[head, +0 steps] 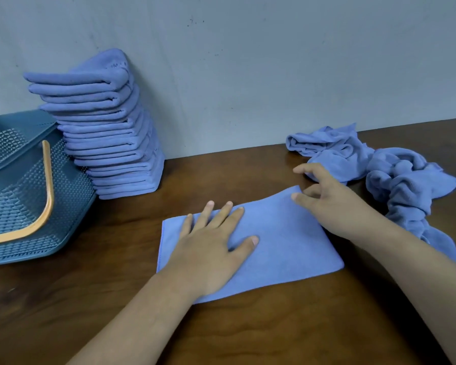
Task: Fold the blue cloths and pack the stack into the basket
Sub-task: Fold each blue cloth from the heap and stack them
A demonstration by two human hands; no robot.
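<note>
A blue cloth (287, 246), folded into a flat rectangle, lies on the brown wooden table in front of me. My left hand (211, 248) presses flat on its left half with the fingers spread. My right hand (329, 198) is at the cloth's far right corner with the fingers loosely curled; whether it pinches the corner is unclear. A tall stack of folded blue cloths (111, 133) leans against the wall at the back left. Beside the stack sits a blue plastic basket (16, 185) with an orange handle.
A heap of crumpled, unfolded blue cloths (395, 175) lies at the right, just behind my right hand. A grey wall (274, 75) closes off the table's far edge. Bare wooden tabletop (248, 333) shows in front of the flat cloth.
</note>
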